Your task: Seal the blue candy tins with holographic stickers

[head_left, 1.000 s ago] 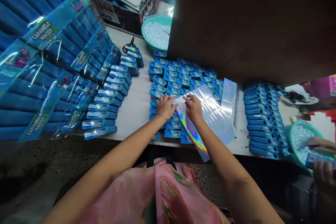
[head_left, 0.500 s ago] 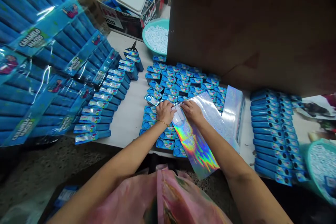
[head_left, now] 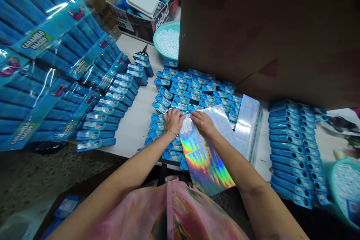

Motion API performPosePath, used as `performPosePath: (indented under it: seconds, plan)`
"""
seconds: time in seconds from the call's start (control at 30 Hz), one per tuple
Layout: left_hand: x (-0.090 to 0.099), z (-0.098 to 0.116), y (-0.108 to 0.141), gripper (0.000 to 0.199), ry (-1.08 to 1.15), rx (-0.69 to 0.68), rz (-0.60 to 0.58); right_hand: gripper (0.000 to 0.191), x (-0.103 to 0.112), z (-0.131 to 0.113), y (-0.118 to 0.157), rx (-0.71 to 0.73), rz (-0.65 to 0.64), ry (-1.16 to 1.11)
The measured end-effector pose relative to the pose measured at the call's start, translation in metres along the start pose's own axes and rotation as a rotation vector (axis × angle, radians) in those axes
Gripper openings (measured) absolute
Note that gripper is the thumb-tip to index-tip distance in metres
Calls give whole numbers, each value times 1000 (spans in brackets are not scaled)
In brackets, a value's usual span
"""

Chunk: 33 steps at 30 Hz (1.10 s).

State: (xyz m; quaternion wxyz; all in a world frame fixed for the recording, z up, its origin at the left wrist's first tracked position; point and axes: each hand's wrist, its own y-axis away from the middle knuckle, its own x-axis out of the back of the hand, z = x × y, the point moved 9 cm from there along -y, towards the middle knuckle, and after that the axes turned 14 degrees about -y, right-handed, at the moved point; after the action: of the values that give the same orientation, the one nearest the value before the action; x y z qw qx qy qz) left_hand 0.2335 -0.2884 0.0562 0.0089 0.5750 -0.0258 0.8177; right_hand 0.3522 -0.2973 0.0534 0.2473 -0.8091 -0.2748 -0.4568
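Observation:
A shiny holographic sheet (head_left: 206, 157) lies slantwise over rows of small blue boxes (head_left: 172, 155), its lower end hanging past the table edge. Small white rectangles (head_left: 187, 126) show near its upper left corner. My left hand (head_left: 173, 120) is at that corner, fingers bent and close together; what the fingertips hold is too small to make out. My right hand (head_left: 203, 123) rests on the sheet's upper part, fingers curled down at its top edge, and whether they pinch it is hidden. More holographic sheets (head_left: 247, 123) lie in a stack to the right.
Blue boxes stand in a row (head_left: 112, 103) at left and in columns (head_left: 291, 153) at right. Large wrapped blue packs (head_left: 36, 41) fill the far left. Behind are a carton (head_left: 135, 24), a bowl of white pieces (head_left: 168, 41), pliers (head_left: 144, 50) and a big cardboard box (head_left: 253, 26).
Both hands have shifted slightly left relative to the view, staying at the sheet's upper corner. The sheet lies a little further left and its rainbow reflection has spread.

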Motion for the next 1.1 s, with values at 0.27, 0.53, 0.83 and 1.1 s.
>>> performPosePath:
  seconds: [0.27, 0.53, 0.83, 1.1]
  plan:
    - [-5, -3, -5, 18, 22, 12, -46, 17, 94, -44, 28, -314, 159, -241]
    - [18, -21, 35, 51, 995, 99, -398, 20, 66, -78, 43, -854, 457, -1039]
    - [26, -114, 103, 48, 1315, 478, -624, 27, -35, -136, 26, -1025, 677, -1598]
    - [32, -174, 117, 44, 1150, 521, -451, 21, -93, -149, 14, -1035, 728, -1255]
